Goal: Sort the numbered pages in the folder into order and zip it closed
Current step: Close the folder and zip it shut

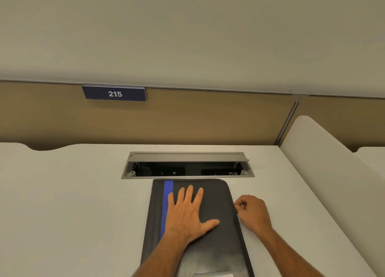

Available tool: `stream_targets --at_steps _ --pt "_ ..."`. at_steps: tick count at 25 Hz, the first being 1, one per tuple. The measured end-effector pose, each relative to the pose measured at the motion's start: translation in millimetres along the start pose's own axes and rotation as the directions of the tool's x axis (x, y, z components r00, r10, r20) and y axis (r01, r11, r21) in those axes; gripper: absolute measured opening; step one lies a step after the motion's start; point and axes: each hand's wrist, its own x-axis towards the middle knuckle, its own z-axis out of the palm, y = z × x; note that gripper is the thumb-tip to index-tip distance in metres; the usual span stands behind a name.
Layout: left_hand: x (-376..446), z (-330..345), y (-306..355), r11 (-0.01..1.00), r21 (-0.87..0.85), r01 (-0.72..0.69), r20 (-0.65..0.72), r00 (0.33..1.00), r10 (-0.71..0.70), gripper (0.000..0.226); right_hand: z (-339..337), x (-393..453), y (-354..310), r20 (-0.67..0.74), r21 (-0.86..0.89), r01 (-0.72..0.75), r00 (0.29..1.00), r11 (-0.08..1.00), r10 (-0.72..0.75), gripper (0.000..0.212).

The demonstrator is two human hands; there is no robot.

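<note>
The left hand (pixel 188 211) lies flat on the closed black folder (pixel 216 241), fingers spread and pointing toward twelve o'clock, thumb out toward three. At three o'clock from it, the right hand (pixel 253 212) is curled at the folder's right edge, thumb and forefinger pinching something small there; what it is cannot be made out. The folder, with a blue stripe (pixel 167 195) near its left edge, lies on the white desk (pixel 73 203). At its twelve o'clock sits an open cable tray (pixel 187 166), and beyond, toward eleven, a sign (pixel 115 93) reading 215.
</note>
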Motion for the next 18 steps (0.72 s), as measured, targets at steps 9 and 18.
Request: stream_targets --at_steps 9,18 --pt "18 20 -7 1.000 0.013 0.021 0.074 0.997 -0.022 0.119 1 24 -6 -0.010 -0.056 0.049 0.999 0.997 -0.050 0.009" --pt "23 21 -6 0.998 -0.062 -0.026 -0.016 1.000 0.025 0.119 -6 85 -23 0.084 -0.098 0.193 0.979 0.976 -0.185 0.007"
